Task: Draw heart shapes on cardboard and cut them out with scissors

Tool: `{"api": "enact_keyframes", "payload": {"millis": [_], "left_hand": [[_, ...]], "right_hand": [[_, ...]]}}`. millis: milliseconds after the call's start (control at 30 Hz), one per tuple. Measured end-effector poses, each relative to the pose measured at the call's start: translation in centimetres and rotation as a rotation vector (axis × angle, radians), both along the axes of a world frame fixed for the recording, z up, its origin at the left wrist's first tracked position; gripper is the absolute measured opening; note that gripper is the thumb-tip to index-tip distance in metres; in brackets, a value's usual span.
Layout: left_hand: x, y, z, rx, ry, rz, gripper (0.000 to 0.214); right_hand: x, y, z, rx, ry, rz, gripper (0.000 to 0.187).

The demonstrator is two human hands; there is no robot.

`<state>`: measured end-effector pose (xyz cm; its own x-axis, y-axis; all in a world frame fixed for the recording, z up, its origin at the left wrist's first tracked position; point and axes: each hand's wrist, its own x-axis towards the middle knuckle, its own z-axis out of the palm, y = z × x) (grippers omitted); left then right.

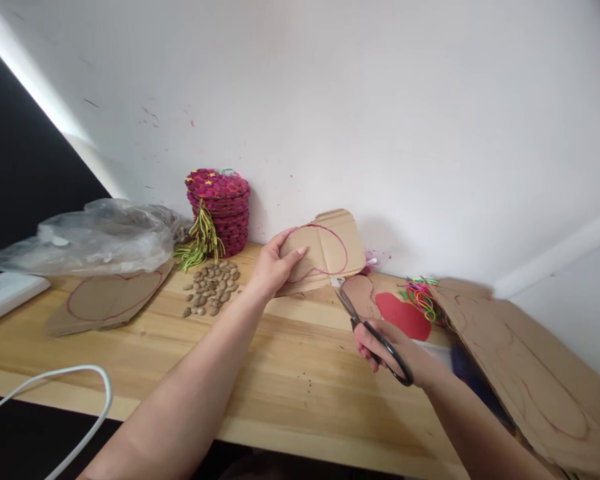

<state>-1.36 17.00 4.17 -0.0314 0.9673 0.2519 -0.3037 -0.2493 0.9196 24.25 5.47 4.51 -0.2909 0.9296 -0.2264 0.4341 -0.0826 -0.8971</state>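
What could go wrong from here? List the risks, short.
1. The left hand holds the brown cardboard piece with a red drawn outline by one edge; it may flex and spoil the cut.
2. The black-handled scissors in the right hand point toward those fingers; a nick is possible.
3. The left forearm could scatter the nearby pile of brown seeds.

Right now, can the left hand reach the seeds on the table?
Probably yes. The seeds lie close beside the left hand, with only bare table between them. But its fingers hold the cardboard, so it would have to let go or carry that along. The right hand is busy with the scissors.
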Motion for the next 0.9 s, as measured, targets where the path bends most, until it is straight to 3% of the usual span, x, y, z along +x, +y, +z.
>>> {"api": "enact_keyframes", "payload": {"millis": [200,333,667,900], "left_hand": [[0.8,-1.0,-0.1,-0.017,0.111,-0.229,0.060],[1.1,-1.6,0.1,0.010,0.195,-0.303,0.058],[1.3,-1.8,0.2,0.144,0.388,-0.323,0.064],[1.4,-1.7,0.1,0.172,0.395,-0.330,0.063]], "right_hand": [[0.0,-0.7,0.8,0.042,-0.070,0.045,0.047],[0.3,-1.0,0.8,0.025,-0.156,0.100,0.055],[-0.3,-1.8,0.8,-0.033,-0.181,0.109,0.066],[-0.3,-2.2,1.1,-0.014,-0.226,0.118,0.065]]}}
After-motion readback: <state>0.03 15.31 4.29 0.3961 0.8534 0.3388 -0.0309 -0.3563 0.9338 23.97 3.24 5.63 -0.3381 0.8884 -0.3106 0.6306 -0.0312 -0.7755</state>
